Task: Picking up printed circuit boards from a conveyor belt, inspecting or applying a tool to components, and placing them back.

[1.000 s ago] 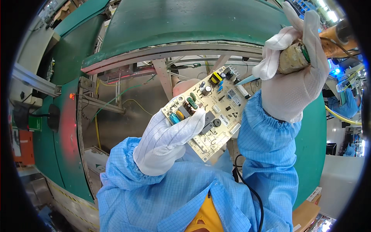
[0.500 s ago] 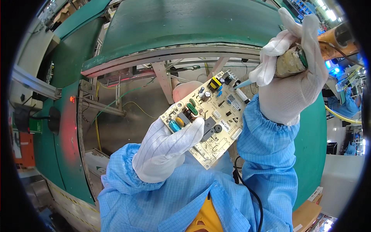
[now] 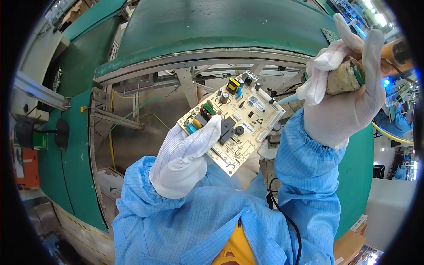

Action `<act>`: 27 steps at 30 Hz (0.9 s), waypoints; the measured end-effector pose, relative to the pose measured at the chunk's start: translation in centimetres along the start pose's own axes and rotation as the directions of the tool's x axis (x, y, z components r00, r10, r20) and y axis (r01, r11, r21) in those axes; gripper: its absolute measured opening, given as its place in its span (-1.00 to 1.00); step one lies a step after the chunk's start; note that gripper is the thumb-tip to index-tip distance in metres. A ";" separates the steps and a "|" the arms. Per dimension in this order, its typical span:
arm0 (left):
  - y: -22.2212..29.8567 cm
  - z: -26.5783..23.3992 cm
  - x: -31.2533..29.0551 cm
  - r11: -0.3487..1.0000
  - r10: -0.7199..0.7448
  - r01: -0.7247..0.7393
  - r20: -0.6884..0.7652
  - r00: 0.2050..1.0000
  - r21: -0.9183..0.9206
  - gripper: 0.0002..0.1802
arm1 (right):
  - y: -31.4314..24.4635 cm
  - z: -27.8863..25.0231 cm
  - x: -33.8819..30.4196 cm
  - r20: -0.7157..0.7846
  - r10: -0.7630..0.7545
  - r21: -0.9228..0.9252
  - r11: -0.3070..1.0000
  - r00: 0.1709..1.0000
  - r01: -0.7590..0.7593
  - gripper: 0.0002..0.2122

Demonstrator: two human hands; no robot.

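- the left hand, in a white glove, grips a cream circuit board from below, thumb pressed over the board's near left corner.
- the board is held up in the air in front of the chest, tilted, component side toward the camera, between the two blue sleeves.
- on the board sit a yellow transformer near the far edge, a black relay block near the middle, and small green and blue capacitors just beside the thumb.
- the right hand, also gloved in white, is raised to the upper right, well above the board's level, closed around a worn, brownish tool handle.
- a thin pale blue tip points out from under that hand toward the board's right edge; it looks close to the board, but i cannot tell whether it touches.
- an orange cylindrical part shows just behind the right hand's fingers.
- behind the board runs a green conveyor belt on a metal frame, with yellow wires hanging below.
- a black cable trails down over the blue coat.
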State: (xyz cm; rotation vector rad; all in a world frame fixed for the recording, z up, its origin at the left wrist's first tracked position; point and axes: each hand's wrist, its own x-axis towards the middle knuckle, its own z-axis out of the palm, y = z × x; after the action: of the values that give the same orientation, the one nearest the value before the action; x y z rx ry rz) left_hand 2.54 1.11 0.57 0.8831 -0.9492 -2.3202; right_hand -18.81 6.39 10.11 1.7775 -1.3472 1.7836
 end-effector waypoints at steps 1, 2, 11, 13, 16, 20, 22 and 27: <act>0.2 0.0 0.0 0.998 -0.016 0.017 0.021 1.000 -0.058 -0.54 | 0.1 0.0 -0.1 -0.013 0.006 0.003 1.000 1.000 -0.006 -0.68; 0.4 0.0 0.0 0.993 -0.031 0.035 0.043 0.999 -0.116 -0.56 | 0.2 0.1 -0.1 -0.026 0.011 0.006 1.000 1.000 -0.011 -0.68; 0.8 -0.1 0.2 0.928 -0.017 0.076 0.163 0.986 -0.364 -0.63 | 0.6 0.5 -0.5 -0.145 0.059 0.036 0.998 0.988 -0.054 -0.67; 0.6 -0.3 0.2 0.925 -0.010 0.076 0.177 0.984 -0.373 -0.63 | 0.7 0.7 -0.6 -0.169 0.068 0.046 0.997 0.983 -0.061 -0.67; 0.4 -0.3 0.2 0.920 -0.003 0.083 0.204 0.979 -0.384 -0.63 | 0.9 0.6 -0.8 -0.210 0.085 0.059 0.996 0.974 -0.074 -0.67; 0.3 0.0 0.2 0.908 -0.023 0.102 0.196 0.980 -0.407 -0.63 | 1.0 -0.5 -0.7 -0.190 0.083 0.069 0.995 0.978 -0.071 -0.67; 0.6 0.1 0.0 0.907 -0.029 0.115 0.214 0.976 -0.405 -0.63 | 0.9 -0.9 -0.6 -0.152 0.073 0.075 0.995 0.986 -0.062 -0.67; 0.7 0.1 -0.1 0.913 -0.017 0.098 0.202 0.979 -0.396 -0.64 | 0.9 -1.5 -0.5 -0.061 0.051 0.094 0.995 0.997 -0.045 -0.67</act>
State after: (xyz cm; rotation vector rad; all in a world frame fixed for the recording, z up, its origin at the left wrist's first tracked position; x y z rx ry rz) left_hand 2.69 0.78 1.12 0.5258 -0.4829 -2.5576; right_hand -20.29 7.23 9.64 1.7329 -1.3135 1.9397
